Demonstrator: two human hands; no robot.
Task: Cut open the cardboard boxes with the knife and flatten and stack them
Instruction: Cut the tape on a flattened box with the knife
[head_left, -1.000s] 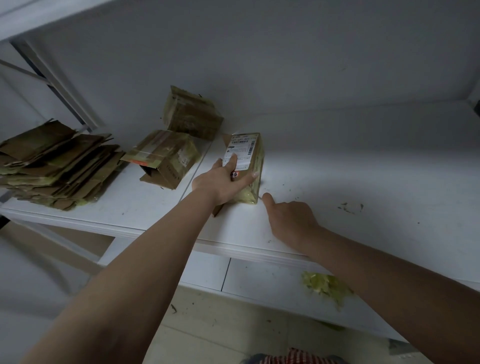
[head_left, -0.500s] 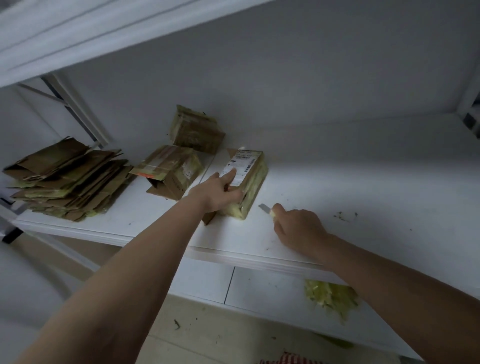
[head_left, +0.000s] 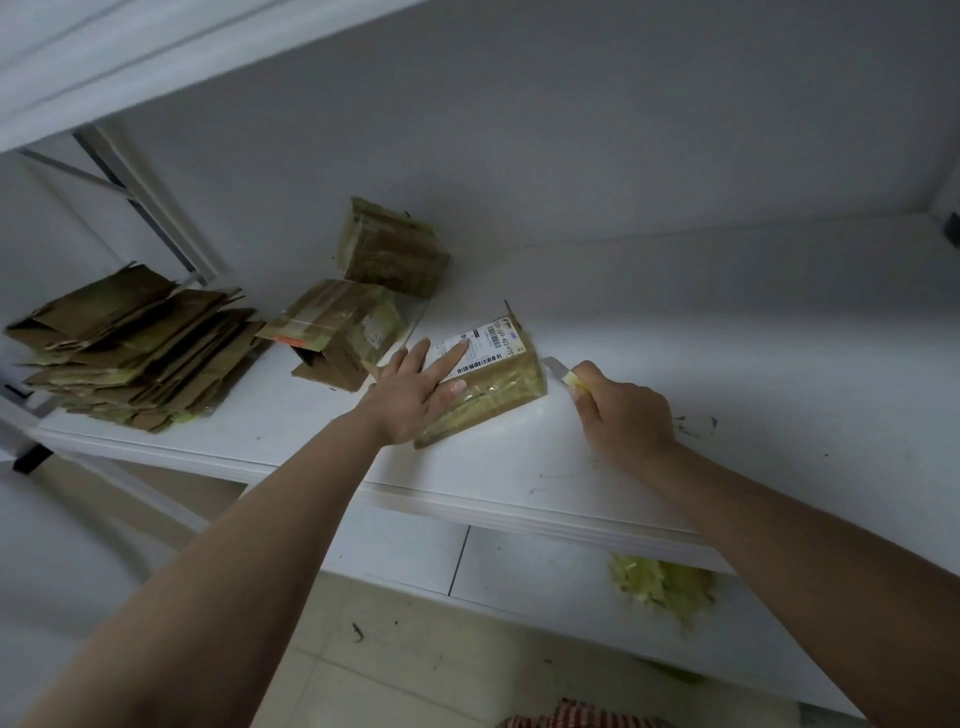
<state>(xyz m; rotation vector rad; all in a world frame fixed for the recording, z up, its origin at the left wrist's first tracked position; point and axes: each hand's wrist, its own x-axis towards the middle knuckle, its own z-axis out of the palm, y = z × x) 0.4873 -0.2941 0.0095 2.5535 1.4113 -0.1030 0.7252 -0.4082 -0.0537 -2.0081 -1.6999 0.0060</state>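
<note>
Fingers on the left hand (head_left: 415, 387) are spread flat, pressing the taped box (head_left: 498, 387) onto the shelf (head_left: 519, 499). The right hand (head_left: 623, 410) is curled round the knife (head_left: 563, 375), its blade just beside the box's corner. Further back, two more boxes (head_left: 337, 332) look uncut, and a flattened stack (head_left: 135, 343) sits far left, so roughly three left by my count.

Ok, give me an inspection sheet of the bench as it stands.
Surface: white shelf, scuffed, small dark scraps at right.
Job's things: labelled box under left hand; knife; two more boxes; flattened stack at left.
Clutter: yellow tape wad on lower shelf.
Hands: left hand flat on box; right hand grips knife beside box.
Cables: nothing seen.
Surroundings: white wall, tiled floor.
</note>
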